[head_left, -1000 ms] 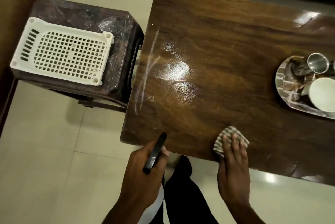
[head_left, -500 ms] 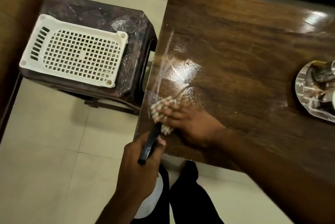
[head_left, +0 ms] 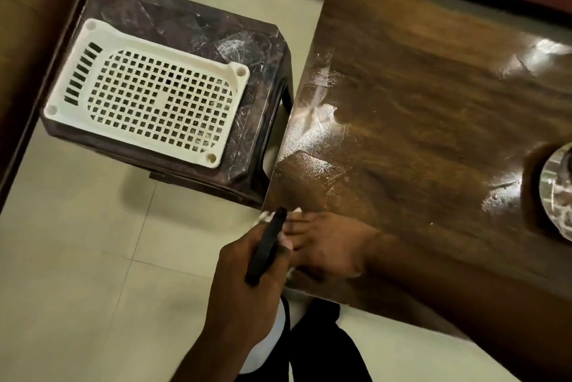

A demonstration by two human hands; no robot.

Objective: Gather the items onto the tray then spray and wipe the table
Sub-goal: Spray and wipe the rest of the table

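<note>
Wet streaks shine across the wooden bench (head_left: 433, 109). On the brown plastic stool (head_left: 192, 29) beside it sits a white perforated basket (head_left: 148, 94). A steel tray (head_left: 554, 193) peeks in at the right edge. Right hand (head_left: 328, 245) presses a barely visible cloth (head_left: 263, 217) flat on the bench's near left corner; left hand (head_left: 244, 282) clenches a black object (head_left: 266, 245). No writing readable.

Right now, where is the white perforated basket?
In the head view, the white basket sits at upper left on the dark stool, just left of the wooden table.
</note>
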